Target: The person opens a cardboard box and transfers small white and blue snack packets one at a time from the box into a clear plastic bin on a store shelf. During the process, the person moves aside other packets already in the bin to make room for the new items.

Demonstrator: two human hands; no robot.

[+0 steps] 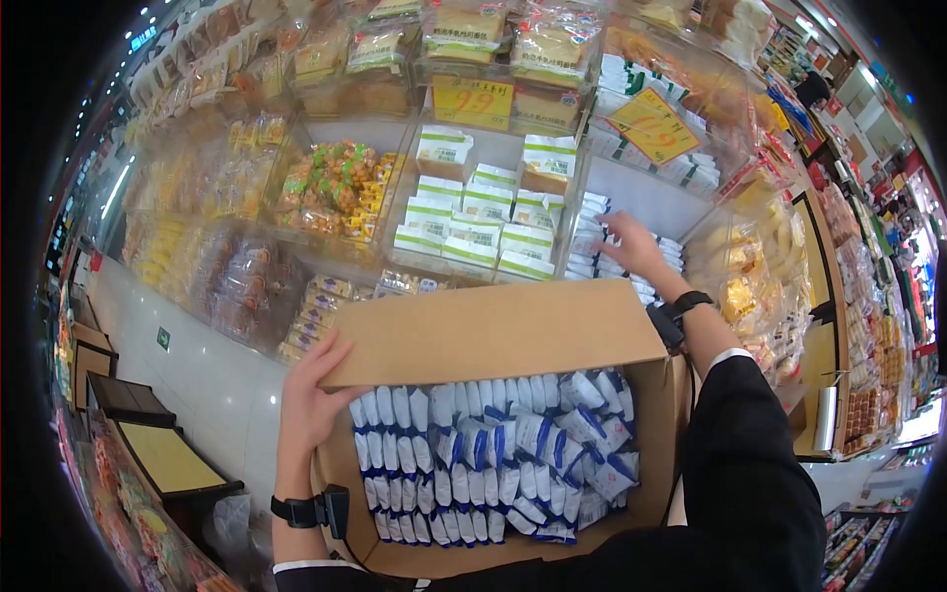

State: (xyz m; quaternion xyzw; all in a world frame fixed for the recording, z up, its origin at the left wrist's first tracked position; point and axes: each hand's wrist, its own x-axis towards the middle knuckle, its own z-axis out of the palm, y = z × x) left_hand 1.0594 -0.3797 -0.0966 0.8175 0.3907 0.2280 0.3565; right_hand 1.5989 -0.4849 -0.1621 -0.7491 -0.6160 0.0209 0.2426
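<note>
An open cardboard box stands in front of me, its far flap raised. Inside are rows of small white-and-blue packets, neat on the left and jumbled on the right. My left hand grips the box's left far corner, thumb inside the edge. Beyond the flap, my right hand reaches into a clear shelf bin, just above similar white-and-blue packets. Its fingers are apart, with nothing visible between them. The flap hides the near part of that bin.
Left of that bin, white-and-green packs fill another compartment. Yellow price signs hang on the bins above. Bagged breads lie to the right. A tiled floor and a dark stand with a yellow top are at left.
</note>
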